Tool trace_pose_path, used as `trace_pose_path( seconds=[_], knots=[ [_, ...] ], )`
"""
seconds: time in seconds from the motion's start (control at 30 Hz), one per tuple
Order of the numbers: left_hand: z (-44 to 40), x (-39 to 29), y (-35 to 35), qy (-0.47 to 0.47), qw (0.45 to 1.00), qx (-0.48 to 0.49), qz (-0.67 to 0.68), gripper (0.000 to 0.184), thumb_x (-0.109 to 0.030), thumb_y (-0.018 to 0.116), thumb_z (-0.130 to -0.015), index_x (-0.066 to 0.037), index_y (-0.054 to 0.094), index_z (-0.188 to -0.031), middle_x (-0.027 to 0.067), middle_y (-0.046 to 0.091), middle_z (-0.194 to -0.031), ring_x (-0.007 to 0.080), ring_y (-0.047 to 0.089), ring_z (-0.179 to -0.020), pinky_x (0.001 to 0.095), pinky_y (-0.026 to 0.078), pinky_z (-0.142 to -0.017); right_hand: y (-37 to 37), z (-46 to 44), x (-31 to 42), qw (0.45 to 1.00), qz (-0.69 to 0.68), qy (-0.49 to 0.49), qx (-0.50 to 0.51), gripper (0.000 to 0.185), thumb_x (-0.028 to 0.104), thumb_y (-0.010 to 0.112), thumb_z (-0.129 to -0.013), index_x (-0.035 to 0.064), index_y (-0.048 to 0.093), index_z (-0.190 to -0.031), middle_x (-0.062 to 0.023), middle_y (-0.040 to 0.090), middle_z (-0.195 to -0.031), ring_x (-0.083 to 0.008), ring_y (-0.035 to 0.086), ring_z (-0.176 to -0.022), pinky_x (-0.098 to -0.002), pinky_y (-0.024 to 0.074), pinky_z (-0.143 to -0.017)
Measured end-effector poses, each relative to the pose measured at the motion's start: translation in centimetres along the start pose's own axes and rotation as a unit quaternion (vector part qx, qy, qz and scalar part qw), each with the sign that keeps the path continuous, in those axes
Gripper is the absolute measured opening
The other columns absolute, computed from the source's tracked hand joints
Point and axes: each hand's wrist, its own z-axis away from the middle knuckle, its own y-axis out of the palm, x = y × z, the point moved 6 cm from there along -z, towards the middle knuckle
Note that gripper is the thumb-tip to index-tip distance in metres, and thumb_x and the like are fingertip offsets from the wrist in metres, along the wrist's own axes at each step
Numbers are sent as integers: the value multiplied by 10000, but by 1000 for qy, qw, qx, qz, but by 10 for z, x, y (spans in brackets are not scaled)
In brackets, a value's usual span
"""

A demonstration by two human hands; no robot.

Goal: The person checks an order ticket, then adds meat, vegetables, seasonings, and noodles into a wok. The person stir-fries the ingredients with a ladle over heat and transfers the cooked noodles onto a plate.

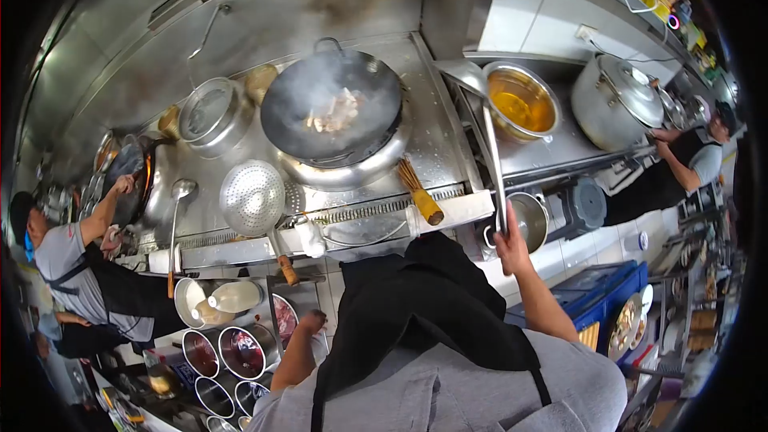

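Wrapped round the long metal handle of a ladle [494, 164] is my right hand [513, 244]; the ladle's bowl rests by the rim of a metal bowl of yellow oil [524, 104]. My left hand [313, 322] hangs low, its fingers curled, over a tray of raw meat [284, 320]; whatever it holds, if anything, is too small to tell. Pale food pieces [334, 112] lie in a steaming black wok [280, 112] on the stove. A perforated skimmer [252, 198] with a wooden handle lies left of the wok, and a bamboo brush [419, 190] lies at the stove's front edge.
A large lidded pot [604, 104] stands at the right. One person works at the far right, and another at the left holds a flaming wok [132, 180]. Metal containers [242, 352] stand at the lower left. A blue crate [600, 288] is at the lower right.
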Motion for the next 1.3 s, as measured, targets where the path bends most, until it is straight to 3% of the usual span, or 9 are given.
trace_pose_path(
  seconds=[0.07, 0.17, 0.33, 0.53, 0.8, 1.0, 1.13, 1.2, 1.3],
  knots=[
    [13, -7, -4, -64, 988, 28, 140, 279, -211, 657, -801, -81, 694, -1045, 114, 671, -1131, 298, 668, -953, 385, 562, -802, -12, 50, -9, 983, -148, 104, -43, 824, -53, 471, -878, 252, 129, -1562, 27, 432, -665, -62, 402, -485, -225, 350, -427],
    [25, -6, -2, -271, 814, 111, 502, 298, -195, 627, -823, -85, 666, -1097, 80, 678, -1101, 232, 674, -934, 395, 578, -740, -16, 122, -18, 945, -221, 213, -115, 827, -28, 443, -879, 255, 75, -1564, 21, 412, -599, -84, 394, -428, -252, 361, -389],
    [-24, 14, -24, -296, 750, 123, 578, 248, -107, 508, -859, -82, 605, -1086, 55, 672, -1040, 188, 665, -818, 366, 542, -593, -5, 193, -85, 896, -191, 372, -150, 828, 23, 476, -888, 220, 35, -1561, -61, 512, -689, -144, 464, -467, -309, 411, -412],
    [-20, -28, -123, -288, 692, -90, 656, 310, -85, 480, -870, -100, 541, -1173, 61, 667, -1066, 155, 648, -781, 299, 499, -552, 2, 211, -147, 838, -258, 459, -146, 797, 29, 507, -891, 187, 87, -1549, -50, 503, -698, -158, 505, -499, -332, 446, -430],
    [71, -85, -20, -483, 661, 29, 574, 186, -117, 490, -915, -122, 547, -1092, 73, 662, -989, 199, 632, -674, 311, 488, -511, -26, 204, -203, 833, -296, 456, -101, 817, 22, 489, -849, 148, 85, -1549, -88, 529, -706, -187, 511, -490, -351, 457, -433],
    [64, -154, -13, -485, 670, 31, 561, 290, -39, 489, -880, -130, 515, -1154, 96, 667, -968, 199, 646, -671, 320, 485, -497, -16, 191, -327, 945, 94, 296, -101, 805, 23, 488, -833, 80, 108, -1540, -217, 641, -866, -243, 616, -577, -392, 528, -516],
    [4, -205, -87, -374, 773, -16, 512, 387, -1, 491, -849, -76, 503, -1228, 108, 669, -966, 180, 653, -676, 302, 495, -532, -42, 171, -284, 898, -161, 410, -15, 813, 31, 529, -861, 123, 97, -1544, -133, 572, -741, -196, 540, -546, -361, 485, -482],
    [-15, -213, -96, -329, 800, -48, 499, 382, -5, 494, -846, -57, 508, -1225, 110, 669, -963, 173, 651, -671, 294, 493, -533, -37, 165, -280, 742, -490, 457, -14, 760, 29, 512, -900, 135, 105, -1532, -71, 514, -690, -156, 496, -521, -325, 453, -462],
    [-23, -205, -93, -376, 686, -65, 620, 332, -47, 507, -855, -47, 527, -1186, 105, 671, -968, 170, 650, -679, 274, 486, -550, -39, 173, -270, 679, -593, 431, -28, 719, 23, 493, -918, 189, 123, -1511, -24, 440, -661, -122, 444, -512, -286, 408, -453]
  ],
)
